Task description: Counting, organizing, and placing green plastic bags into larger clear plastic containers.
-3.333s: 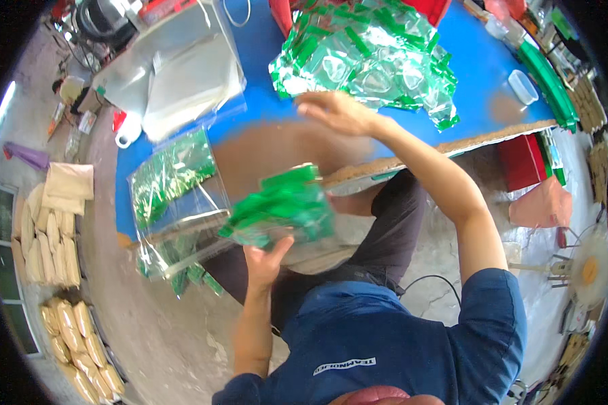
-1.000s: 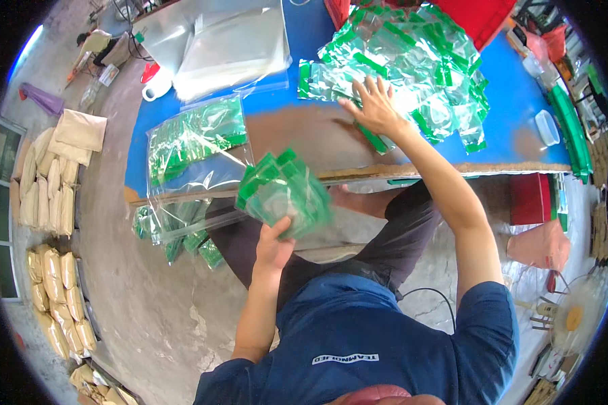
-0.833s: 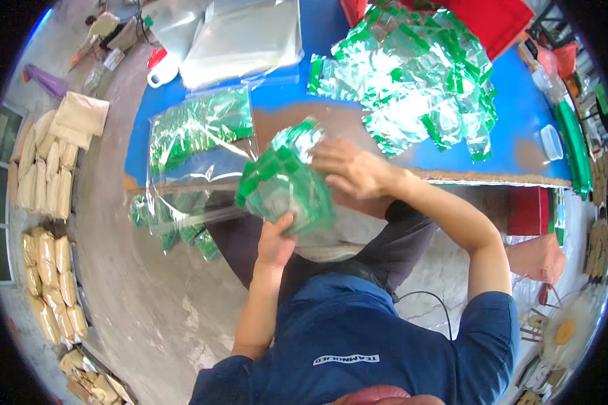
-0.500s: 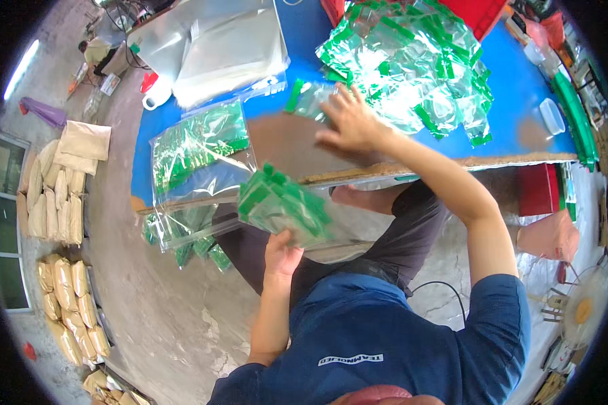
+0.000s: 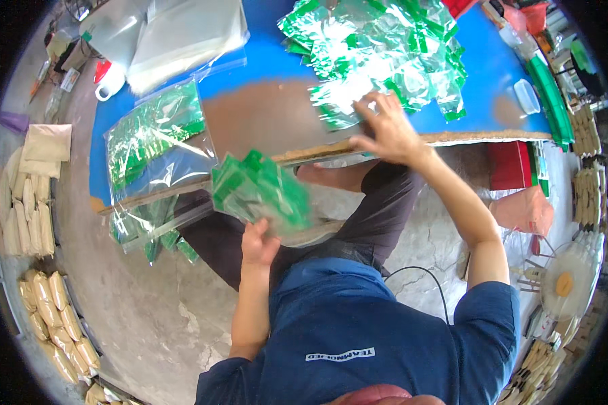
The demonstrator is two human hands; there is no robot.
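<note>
My left hand [image 5: 260,243] is closed on the lower end of a fanned bunch of clear plastic bags with green strips [image 5: 260,192], held over my lap off the table's front edge. My right hand [image 5: 390,131] reaches over the table edge, fingers apart and slightly bent, fingertips at the near side of a large heap of similar green-and-clear bags [image 5: 385,47]. A bag with green edging [image 5: 334,111] lies beside those fingertips; whether they touch it I cannot tell. Left of my bunch, a large clear bag [image 5: 159,135] with green-striped bags inside hangs partly over the edge.
The blue table [image 5: 270,57] has a worn brown patch near its front edge. On it are a stack of large clear sheets [image 5: 189,44], a white-and-red container [image 5: 109,81] and a small clear tub [image 5: 527,96]. A fan [image 5: 564,283] stands at right; filled tan bags [image 5: 54,297] lie at left.
My right hand has moved nearer and right, and the single bag under it no longer lies left of the heap. The bunch stays in my left hand. The whole view has shifted slightly.
</note>
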